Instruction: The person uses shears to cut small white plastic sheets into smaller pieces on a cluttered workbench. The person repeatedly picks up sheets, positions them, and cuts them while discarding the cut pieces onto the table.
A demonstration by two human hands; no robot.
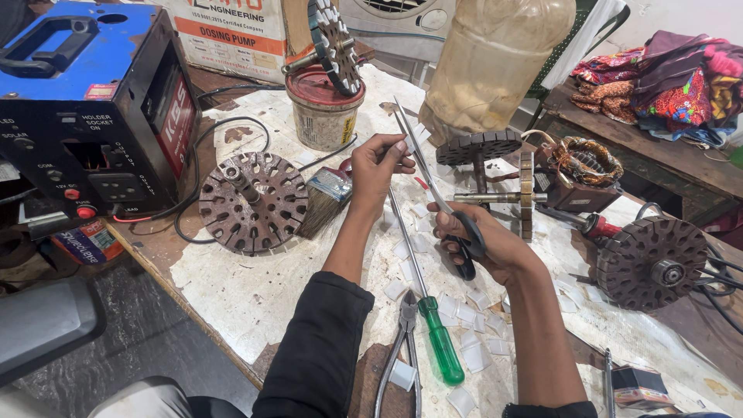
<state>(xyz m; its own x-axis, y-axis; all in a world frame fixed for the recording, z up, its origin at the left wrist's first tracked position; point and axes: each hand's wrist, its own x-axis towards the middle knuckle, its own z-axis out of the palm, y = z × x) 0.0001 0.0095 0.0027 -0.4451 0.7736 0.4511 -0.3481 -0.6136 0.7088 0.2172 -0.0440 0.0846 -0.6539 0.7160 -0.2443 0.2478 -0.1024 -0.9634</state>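
Note:
My right hand (495,248) grips the black handles of a pair of scissors (433,186), whose long blades point up and away over the bench. My left hand (379,164) pinches something small and pale at the blades near their tips; I cannot tell exactly what it is. Below the hands lie a green-handled screwdriver (441,340) and a pair of pliers (402,348). Several small white paper pieces (472,321) are scattered on the paper-covered bench (255,294).
A round slotted rotor core (251,203) and a paintbrush (325,200) lie left of my left hand. A blue and black power unit (85,116) stands at far left, a tin can (323,112) behind. More rotor cores (654,263) and a copper winding (588,161) sit right.

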